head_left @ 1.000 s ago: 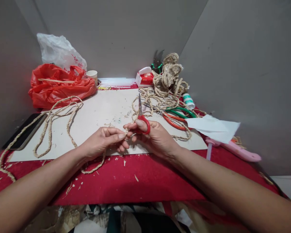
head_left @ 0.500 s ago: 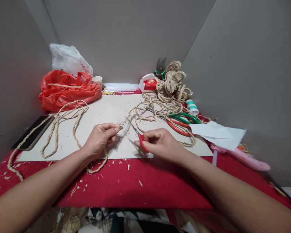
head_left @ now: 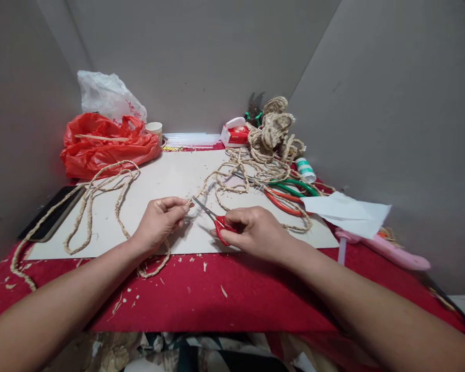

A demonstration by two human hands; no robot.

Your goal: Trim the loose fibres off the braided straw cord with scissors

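Observation:
Between the thumb and fingers of my left hand (head_left: 163, 219) is a braided straw rope (head_left: 117, 209). The rope loops over the board to the left and also runs from my fingertips toward the tangle at the right. My right hand (head_left: 251, 227) grips small scissors (head_left: 220, 226) by their red handles. Their metal blades point up and left, with the tips at the rope just beside my left fingertips. Whether the blades touch the rope I cannot tell.
A pale board (head_left: 170, 178) lies on a red cloth (head_left: 170, 305) strewn with straw bits. Behind stand a red plastic bag (head_left: 108, 147), a paper cup (head_left: 155, 129) and a rope heap (head_left: 273, 129). To the right lie green-handled pliers (head_left: 256, 111), white paper (head_left: 349, 212) and a pink glue gun (head_left: 391, 252).
The scissors have turned and moved up to the rope by my left fingertips, their blades now showing clearly. My left hand keeps its pinch on the rope.

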